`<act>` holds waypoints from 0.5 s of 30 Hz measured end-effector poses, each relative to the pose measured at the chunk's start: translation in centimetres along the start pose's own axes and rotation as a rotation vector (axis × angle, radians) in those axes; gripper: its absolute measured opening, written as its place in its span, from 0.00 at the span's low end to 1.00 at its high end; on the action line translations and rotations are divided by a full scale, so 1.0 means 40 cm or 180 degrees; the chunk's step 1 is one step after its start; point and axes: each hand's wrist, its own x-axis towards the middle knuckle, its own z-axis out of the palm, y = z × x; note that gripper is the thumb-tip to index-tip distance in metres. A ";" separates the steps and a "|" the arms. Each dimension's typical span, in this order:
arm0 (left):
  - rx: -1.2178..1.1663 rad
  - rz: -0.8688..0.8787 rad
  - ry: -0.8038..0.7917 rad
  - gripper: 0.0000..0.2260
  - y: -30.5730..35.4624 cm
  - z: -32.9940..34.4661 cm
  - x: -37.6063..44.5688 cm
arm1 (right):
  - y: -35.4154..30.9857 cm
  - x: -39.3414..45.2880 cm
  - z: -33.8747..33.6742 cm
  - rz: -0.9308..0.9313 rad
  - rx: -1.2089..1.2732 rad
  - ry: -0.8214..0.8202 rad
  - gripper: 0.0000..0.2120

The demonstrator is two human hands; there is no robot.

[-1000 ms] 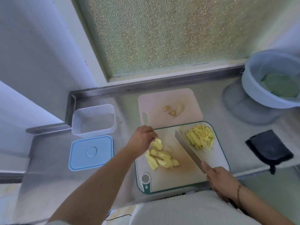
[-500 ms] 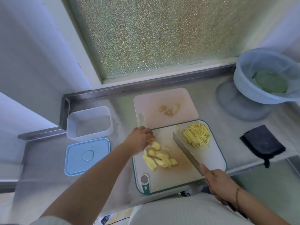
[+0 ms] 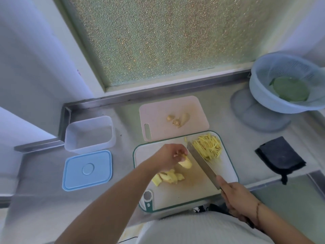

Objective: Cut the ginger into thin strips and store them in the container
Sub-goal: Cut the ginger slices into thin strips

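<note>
On the green-rimmed cutting board (image 3: 226, 166) lies a pile of thin ginger strips (image 3: 207, 147) at the far right and a heap of ginger slices (image 3: 168, 177) near the middle. My left hand (image 3: 171, 155) holds a few ginger slices (image 3: 185, 163) just above the board, beside the blade. My right hand (image 3: 235, 192) grips the handle of a cleaver (image 3: 200, 160) whose blade rests on the board between the slices and the strips. The clear container (image 3: 88, 133) stands open and empty at the left, its blue lid (image 3: 88, 169) lying in front of it.
A pink cutting board (image 3: 158, 111) with ginger scraps (image 3: 178, 118) lies behind the green one. A blue colander (image 3: 284, 87) sits on a base at the back right. A dark cloth (image 3: 279, 155) lies at the right near the steel counter's front edge.
My left hand has picked some slices out of the heap and carried them right, next to the blade. The cleaver stays about where it was. The camera has shifted.
</note>
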 end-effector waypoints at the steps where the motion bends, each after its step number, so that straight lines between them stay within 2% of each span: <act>1: 0.0107 -0.0029 -0.0110 0.09 0.016 0.025 0.007 | -0.001 0.006 -0.013 -0.0017 -0.0009 -0.0018 0.28; 3: 0.0649 -0.0072 -0.0148 0.14 0.023 0.070 0.019 | -0.001 0.018 -0.039 -0.0061 -0.0103 -0.0085 0.28; 4: 0.1038 -0.0057 0.0003 0.17 0.018 0.091 0.019 | 0.001 0.024 -0.052 -0.0079 -0.0168 -0.0134 0.28; 6: 0.1572 -0.0104 0.0661 0.20 0.009 0.131 -0.005 | 0.005 0.034 -0.077 -0.0124 -0.0272 -0.0258 0.28; 9: 0.1668 -0.0226 0.1601 0.19 0.002 0.186 -0.069 | 0.005 0.048 -0.107 -0.0186 -0.0440 -0.0469 0.29; 13: 0.2015 -0.0085 0.1694 0.16 -0.040 0.265 -0.122 | 0.002 0.065 -0.125 -0.0234 -0.0526 -0.0684 0.28; 15: 0.2035 0.0093 0.1907 0.11 -0.060 0.274 -0.129 | 0.005 0.079 -0.129 -0.0335 -0.0687 -0.0715 0.28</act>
